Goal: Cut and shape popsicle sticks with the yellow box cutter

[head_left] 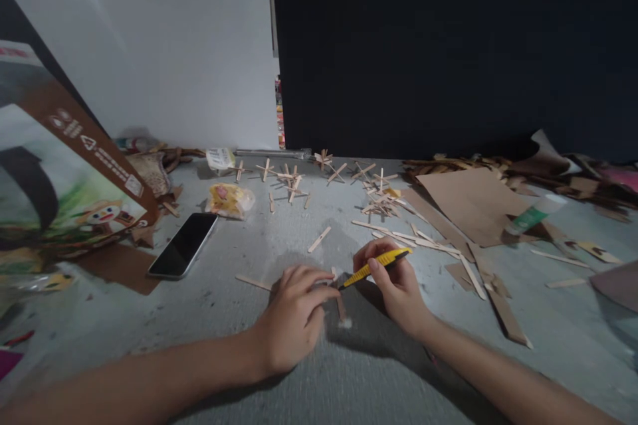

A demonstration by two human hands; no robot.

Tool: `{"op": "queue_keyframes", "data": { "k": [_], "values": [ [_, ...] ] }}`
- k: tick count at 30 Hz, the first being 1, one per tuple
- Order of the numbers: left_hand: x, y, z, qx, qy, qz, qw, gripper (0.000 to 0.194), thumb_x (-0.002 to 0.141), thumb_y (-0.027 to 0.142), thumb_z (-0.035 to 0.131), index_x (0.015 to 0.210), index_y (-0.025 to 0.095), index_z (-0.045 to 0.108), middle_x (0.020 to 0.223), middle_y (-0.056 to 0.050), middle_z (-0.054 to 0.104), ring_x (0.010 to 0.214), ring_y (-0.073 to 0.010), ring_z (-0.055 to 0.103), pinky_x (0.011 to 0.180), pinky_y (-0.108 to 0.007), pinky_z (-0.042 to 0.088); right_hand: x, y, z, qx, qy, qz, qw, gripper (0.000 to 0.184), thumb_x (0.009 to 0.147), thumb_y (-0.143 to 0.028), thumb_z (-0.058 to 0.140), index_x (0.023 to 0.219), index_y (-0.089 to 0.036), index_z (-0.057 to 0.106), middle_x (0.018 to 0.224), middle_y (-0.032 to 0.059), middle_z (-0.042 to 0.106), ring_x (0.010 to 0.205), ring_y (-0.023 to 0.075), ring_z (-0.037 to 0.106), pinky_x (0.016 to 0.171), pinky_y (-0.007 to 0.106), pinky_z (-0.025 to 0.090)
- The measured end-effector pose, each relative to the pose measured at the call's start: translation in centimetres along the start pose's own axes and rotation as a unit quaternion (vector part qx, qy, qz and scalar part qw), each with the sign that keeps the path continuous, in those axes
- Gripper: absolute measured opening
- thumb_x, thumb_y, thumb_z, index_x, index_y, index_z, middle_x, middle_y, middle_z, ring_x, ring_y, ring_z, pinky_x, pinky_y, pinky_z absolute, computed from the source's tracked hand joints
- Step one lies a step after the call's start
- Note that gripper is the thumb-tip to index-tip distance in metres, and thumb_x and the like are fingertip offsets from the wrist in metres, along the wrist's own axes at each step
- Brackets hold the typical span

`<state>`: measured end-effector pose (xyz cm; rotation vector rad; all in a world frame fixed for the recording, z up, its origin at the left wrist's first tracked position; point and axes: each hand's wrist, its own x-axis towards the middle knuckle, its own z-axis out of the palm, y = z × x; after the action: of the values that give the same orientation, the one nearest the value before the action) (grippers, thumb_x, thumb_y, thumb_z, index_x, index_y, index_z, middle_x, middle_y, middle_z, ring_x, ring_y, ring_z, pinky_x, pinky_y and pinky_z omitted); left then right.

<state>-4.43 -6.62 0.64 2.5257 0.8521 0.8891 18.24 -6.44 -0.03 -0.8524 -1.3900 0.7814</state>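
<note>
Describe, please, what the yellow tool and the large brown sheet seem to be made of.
Yellow tool: probably hard plastic with a ribbed finish, judging by its bright colour and ridges. Brown sheet: matte, likely cardboard or paper, from its plain tan face.

Near tabletop [356, 388] free, sticks [472, 277] crowding right

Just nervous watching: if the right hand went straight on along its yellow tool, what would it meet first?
Probably the left hand, its fingers just ahead of the yellow tool; depth is unclear, so the wooden stick there might come first.
</note>
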Motion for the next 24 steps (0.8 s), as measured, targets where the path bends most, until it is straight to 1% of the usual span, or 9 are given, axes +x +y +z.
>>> {"op": "queue_keyframes", "data": {
  "k": [3, 6, 9, 10, 12, 14, 16, 19, 24],
  "values": [
    [-0.12, -0.22, 0.0, 0.012, 0.014, 0.014, 1.0, 0.045, 0.084, -0.007, 0.052, 0.106, 0.022, 0.079, 0.128, -0.01, 0.075, 0.123, -0.0306, 0.063, 0.109, -0.06, 0.047, 0.04, -0.06, 0.09, -0.011, 0.016, 0.004, 1.0, 0.028, 0.106, -0.05, 0.064, 0.096, -0.025, 0.058, 0.082, -0.0004, 0.065, 0.072, 0.017, 0.059, 0.067, 0.029, 0.049],
    [-0.19, -0.38, 0.05, -0.003, 0.016, 0.026, 1.0, 0.042, 0.084, -0.008, 0.052, 0.097, 0.02, 0.08, 0.128, -0.011, 0.075, 0.123, -0.0306, 0.062, 0.105, -0.058, 0.05, 0.0, -0.17, 0.23, 0.003, 0.017, 0.034, 0.999, 0.032, 0.104, -0.054, 0.065, 0.096, -0.025, 0.055, 0.081, 0.0004, 0.068, 0.073, 0.0182, 0.064, 0.069, 0.031, 0.053],
    [-0.21, -0.58, 0.24, -0.026, -0.001, 0.027, 0.999, 0.05, 0.082, -0.011, 0.051, 0.104, 0.022, 0.083, 0.133, -0.012, 0.073, 0.127, -0.0294, 0.06, 0.106, -0.055, 0.053, -0.12, -0.3, 0.38, 0.026, 0.012, 0.081, 0.996, 0.035, 0.102, -0.059, 0.065, 0.1, -0.026, 0.051, 0.08, 0.0017, 0.072, 0.072, 0.0203, 0.068, 0.065, 0.031, 0.053],
    [-0.2, -0.63, 0.31, -0.03, -0.012, 0.024, 0.999, 0.054, 0.082, -0.011, 0.051, 0.106, 0.023, 0.084, 0.135, -0.012, 0.073, 0.129, -0.0292, 0.059, 0.107, -0.055, 0.053, -0.15, -0.35, 0.42, 0.025, 0.013, 0.093, 0.995, 0.037, 0.102, -0.06, 0.065, 0.1, -0.026, 0.05, 0.079, 0.002, 0.073, 0.068, 0.0197, 0.067, 0.062, 0.03, 0.052],
    [-0.18, -0.7, 0.43, -0.035, -0.033, 0.013, 0.999, 0.057, 0.08, -0.012, 0.052, 0.108, 0.025, 0.085, 0.138, -0.011, 0.071, 0.133, -0.0294, 0.057, 0.11, -0.056, 0.052, -0.15, -0.44, 0.44, 0.018, 0.016, 0.106, 0.994, 0.038, 0.101, -0.06, 0.066, 0.099, -0.026, 0.05, 0.078, 0.0017, 0.074, 0.054, 0.016, 0.059, 0.055, 0.029, 0.049],
    [-0.16, -0.73, 0.47, -0.038, -0.048, -0.001, 0.998, 0.059, 0.079, -0.012, 0.053, 0.108, 0.027, 0.086, 0.14, -0.01, 0.07, 0.135, -0.0292, 0.056, 0.112, -0.057, 0.052, -0.06, -0.51, 0.38, 0.007, 0.019, 0.107, 0.994, 0.038, 0.101, -0.06, 0.066, 0.098, -0.026, 0.05, 0.077, 0.0012, 0.075, 0.045, 0.0128, 0.05, 0.05, 0.028, 0.046],
    [-0.16, -0.74, 0.47, -0.038, -0.057, -0.01, 0.998, 0.06, 0.079, -0.012, 0.053, 0.108, 0.028, 0.086, 0.14, -0.01, 0.07, 0.135, -0.0292, 0.056, 0.112, -0.058, 0.052, 0.1, -0.59, 0.26, -0.015, 0.022, 0.103, 0.994, 0.038, 0.1, -0.061, 0.065, 0.094, -0.025, 0.053, 0.076, 0.0019, 0.075, 0.042, 0.0126, 0.047, 0.048, 0.029, 0.044],
    [-0.16, -0.78, 0.45, -0.034, -0.059, -0.01, 0.998, 0.058, 0.079, -0.012, 0.054, 0.106, 0.028, 0.086, 0.139, -0.01, 0.07, 0.134, -0.0302, 0.057, 0.11, -0.059, 0.053, 0.37, -0.75, 0.14, -0.058, 0.019, 0.097, 0.993, 0.041, 0.099, -0.063, 0.063, 0.084, -0.026, 0.055, 0.069, 0.0026, 0.072, 0.046, 0.0164, 0.053, 0.046, 0.03, 0.043],
    [-0.06, -0.96, 0.49, -0.035, -0.064, -0.012, 0.997, 0.054, 0.081, -0.01, 0.056, 0.106, 0.027, 0.086, 0.141, -0.01, 0.069, 0.136, -0.0306, 0.056, 0.111, -0.06, 0.052, 0.42, -0.98, 0.45, -0.091, 0.016, 0.049, 0.995, 0.035, 0.098, -0.054, 0.066, 0.08, -0.027, 0.054, 0.064, 0.0007, 0.067, 0.054, 0.0199, 0.062, 0.053, 0.03, 0.051]
  ]
}}
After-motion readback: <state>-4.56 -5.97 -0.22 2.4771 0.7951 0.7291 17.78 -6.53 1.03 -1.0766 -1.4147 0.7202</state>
